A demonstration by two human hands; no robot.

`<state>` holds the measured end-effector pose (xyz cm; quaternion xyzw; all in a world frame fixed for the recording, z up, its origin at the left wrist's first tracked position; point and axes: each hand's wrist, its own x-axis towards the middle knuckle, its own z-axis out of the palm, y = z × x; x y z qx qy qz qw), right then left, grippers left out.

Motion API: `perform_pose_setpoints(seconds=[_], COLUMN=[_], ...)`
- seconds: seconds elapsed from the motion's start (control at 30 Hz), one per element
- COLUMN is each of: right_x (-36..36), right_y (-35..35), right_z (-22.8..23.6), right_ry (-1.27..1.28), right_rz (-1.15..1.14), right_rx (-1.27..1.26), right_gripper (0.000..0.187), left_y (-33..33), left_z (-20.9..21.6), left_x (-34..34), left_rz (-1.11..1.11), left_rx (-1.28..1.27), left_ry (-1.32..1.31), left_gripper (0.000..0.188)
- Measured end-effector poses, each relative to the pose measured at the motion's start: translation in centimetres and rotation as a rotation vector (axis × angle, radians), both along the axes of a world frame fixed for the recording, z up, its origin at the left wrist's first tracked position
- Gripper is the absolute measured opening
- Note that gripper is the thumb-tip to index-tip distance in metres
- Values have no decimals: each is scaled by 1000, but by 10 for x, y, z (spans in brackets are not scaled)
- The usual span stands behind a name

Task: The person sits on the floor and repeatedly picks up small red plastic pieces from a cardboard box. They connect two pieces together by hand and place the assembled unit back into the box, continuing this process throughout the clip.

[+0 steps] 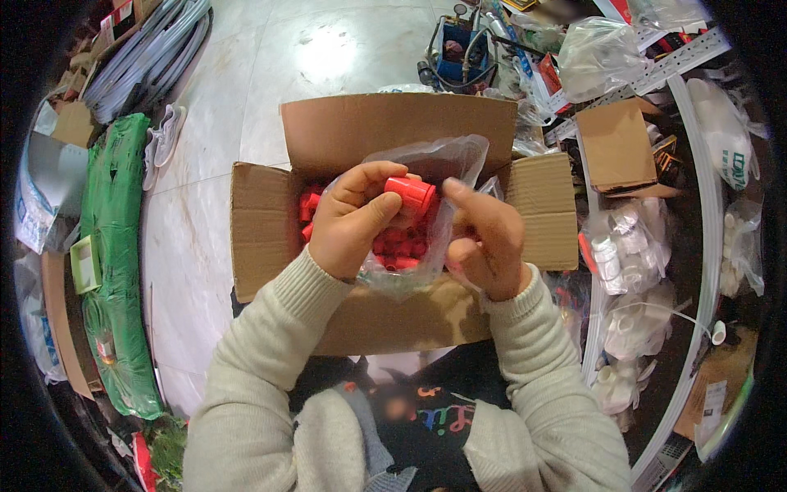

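Observation:
My left hand [357,217] grips a short red plastic pipe fitting [411,197] between thumb and fingers, its wide end turned to the right. Just right of the fitting is my right hand [490,234], its fingers apart and bent, with nothing seen in it. Both hands are over an open cardboard box [402,135]. Inside the box, more red fittings [402,246] lie in a clear plastic bag [455,156]; my hands hide part of them.
Box flaps spread out left [262,217] and right [541,209]. A long green wrapped bundle [119,271] and coiled grey hose [152,61] lie to the left. At the far right, shelves hold bagged white fittings [627,246]. A blue tool with hoses [461,53] stands beyond the box.

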<state>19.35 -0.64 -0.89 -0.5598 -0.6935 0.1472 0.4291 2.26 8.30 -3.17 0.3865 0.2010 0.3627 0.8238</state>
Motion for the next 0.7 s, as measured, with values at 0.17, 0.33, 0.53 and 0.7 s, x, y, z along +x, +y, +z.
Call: perform_pose_setpoints(seconds=[0.17, 0.33, 0.53, 0.7], right_x=[2, -7, 3, 21], right_y=[19, 6, 11, 11], right_z=[-24, -3, -11, -5], right_ry=[160, 127, 628, 1530], right_rz=[-64, -7, -88, -26], right_rx=[43, 26, -113, -408], right_gripper=[58, 53, 48, 33], left_y=[-1, -1, 1, 22], left_z=[3, 0, 32, 30], left_x=[-3, -1, -28, -58], left_rz=[-24, -23, 265, 496], left_rx=[7, -7, 318, 547], left_ry=[-60, -81, 49, 612], left_gripper=[26, 26, 26, 29])
